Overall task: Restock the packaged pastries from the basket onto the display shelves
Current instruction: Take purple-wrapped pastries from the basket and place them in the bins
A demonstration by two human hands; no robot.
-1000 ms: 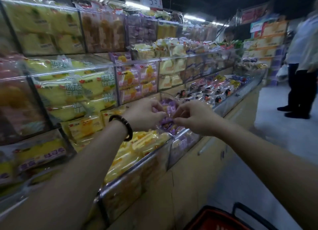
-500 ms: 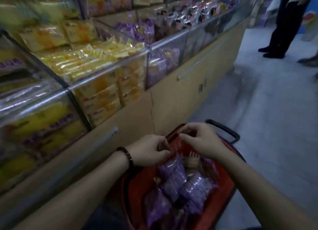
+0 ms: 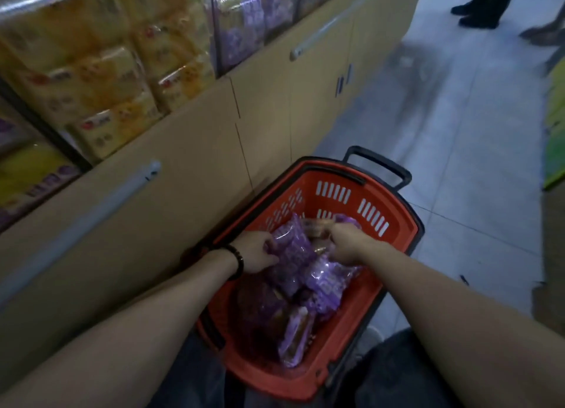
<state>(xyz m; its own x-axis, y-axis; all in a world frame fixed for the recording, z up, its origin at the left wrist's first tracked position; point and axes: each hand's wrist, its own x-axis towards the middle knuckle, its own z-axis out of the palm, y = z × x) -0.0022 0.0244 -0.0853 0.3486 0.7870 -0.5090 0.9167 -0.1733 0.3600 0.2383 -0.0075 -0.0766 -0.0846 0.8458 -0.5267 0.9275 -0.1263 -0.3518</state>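
Left hand (image 3: 255, 251) fingers (image 3: 269, 245) pinch the edge of a purple plastic pastry packet (image 3: 293, 250). Right hand (image 3: 347, 243) fingers (image 3: 334, 233) curl round a second purple packet (image 3: 348, 221). Both packets lie on the pile inside the red slotted plastic basket (image 3: 397, 215) on the tiled floor (image 3: 477, 163), beside glass-fronted display shelves (image 3: 116, 80) of yellow packets.

Tan wooden cabinet doors (image 3: 189, 193) run along the left, each with a long grey bar handle (image 3: 76, 230). Beside them lies pale grey tiled floor (image 3: 474, 132). A bystander's dark-trousered legs (image 3: 489, 4) stand top right.
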